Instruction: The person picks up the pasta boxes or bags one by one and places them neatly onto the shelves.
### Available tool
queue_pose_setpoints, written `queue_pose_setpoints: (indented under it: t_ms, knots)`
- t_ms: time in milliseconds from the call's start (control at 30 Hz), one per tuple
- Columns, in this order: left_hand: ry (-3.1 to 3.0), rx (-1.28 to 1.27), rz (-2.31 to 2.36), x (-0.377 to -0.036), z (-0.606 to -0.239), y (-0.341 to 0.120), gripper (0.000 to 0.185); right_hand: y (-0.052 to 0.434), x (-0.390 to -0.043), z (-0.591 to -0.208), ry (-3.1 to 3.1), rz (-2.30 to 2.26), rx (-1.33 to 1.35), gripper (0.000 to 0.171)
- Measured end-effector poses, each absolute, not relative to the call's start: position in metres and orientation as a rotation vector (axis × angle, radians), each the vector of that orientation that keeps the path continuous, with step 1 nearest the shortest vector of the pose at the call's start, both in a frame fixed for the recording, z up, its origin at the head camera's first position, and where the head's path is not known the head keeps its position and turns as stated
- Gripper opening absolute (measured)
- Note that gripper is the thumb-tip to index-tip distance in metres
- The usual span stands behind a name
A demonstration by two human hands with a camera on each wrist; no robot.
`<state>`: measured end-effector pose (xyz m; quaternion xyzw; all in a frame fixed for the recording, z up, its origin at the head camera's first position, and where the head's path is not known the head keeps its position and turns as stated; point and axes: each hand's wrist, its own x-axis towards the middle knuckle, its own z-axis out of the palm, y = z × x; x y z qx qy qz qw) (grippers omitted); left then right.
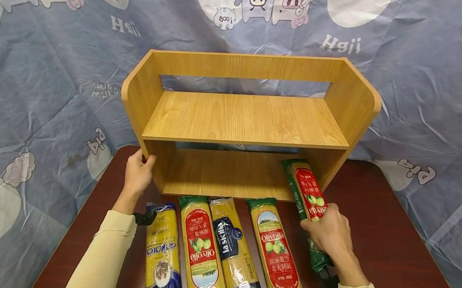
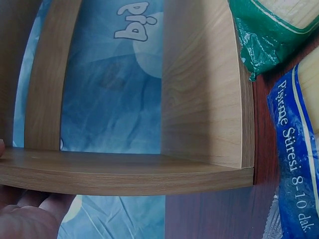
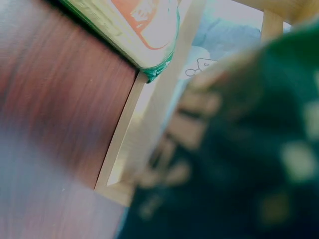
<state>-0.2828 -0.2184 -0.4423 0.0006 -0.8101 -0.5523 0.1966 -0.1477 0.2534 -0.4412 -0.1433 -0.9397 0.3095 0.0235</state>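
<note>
A wooden two-tier shelf (image 1: 246, 119) stands on the table. My left hand (image 1: 138, 177) grips its left side panel; in the left wrist view the thumb and fingers lie on opposite sides of that panel (image 2: 124, 174). My right hand (image 1: 330, 232) holds a green-ended spaghetti pack (image 1: 309, 191) with a red label, tilted, its far end inside the lower tier at the right. Blurred dark green wrapping (image 3: 224, 169) fills much of the right wrist view. Closest to the held pack lies another red-labelled spaghetti pack (image 1: 275, 258).
Left of these lie a la Sicilia spaghetti pack (image 1: 232, 248), a red-and-green spaghetti pack (image 1: 203, 255) and a blue-and-yellow Ankara pasta pack (image 1: 162, 255), in a row before the shelf. A patterned blue cloth (image 1: 48, 94) hangs behind the dark red table (image 1: 381, 218).
</note>
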Motion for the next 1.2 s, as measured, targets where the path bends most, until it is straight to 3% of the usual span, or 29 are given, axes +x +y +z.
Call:
queue_pose_setpoints:
  t_ms: [667, 1200]
  knots:
    - [-2.265, -0.025, -1.578, -0.285, -0.446, -0.223, 0.027, 0.248, -0.221, -0.449, -2.997, 0.957, -0.299, 0.066]
    - [-2.291, -0.019, -1.554, -0.284, -0.447, -0.224, 0.027, 0.260, -0.240, -0.480, -2.970, 0.943, -0.206, 0.076]
